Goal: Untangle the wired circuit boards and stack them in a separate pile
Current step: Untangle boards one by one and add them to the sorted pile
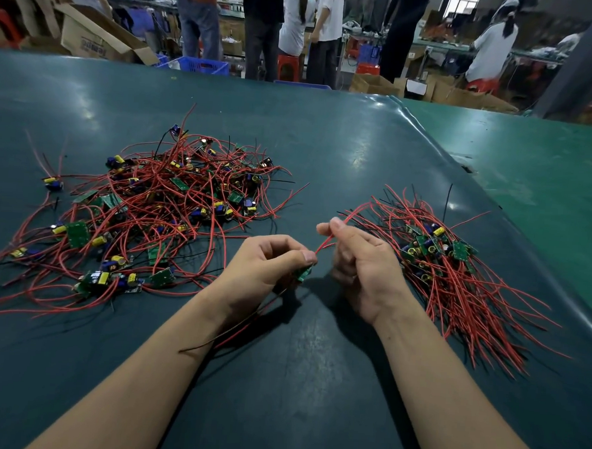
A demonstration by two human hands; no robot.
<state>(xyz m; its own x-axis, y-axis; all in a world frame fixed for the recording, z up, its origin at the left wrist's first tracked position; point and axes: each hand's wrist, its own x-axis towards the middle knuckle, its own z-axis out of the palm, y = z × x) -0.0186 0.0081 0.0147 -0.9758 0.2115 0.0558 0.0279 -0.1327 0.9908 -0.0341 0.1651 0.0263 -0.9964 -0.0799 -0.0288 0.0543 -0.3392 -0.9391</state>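
Near the worktop's (314,379) front edge, the left hand (268,267) pinches a small green circuit board (304,274), fingers curled; the right hand (358,258) pinches its red wire (324,243) between thumb and forefinger; the sorted stack (437,255) lies toward the right edge; the tangled pile (158,210) spreads toward the left edge.

The circuit board (304,273) was mostly hidden under the left hand (265,267). Tangled pile (158,210) wires at 9 o'clock were cut off by the frame edge.
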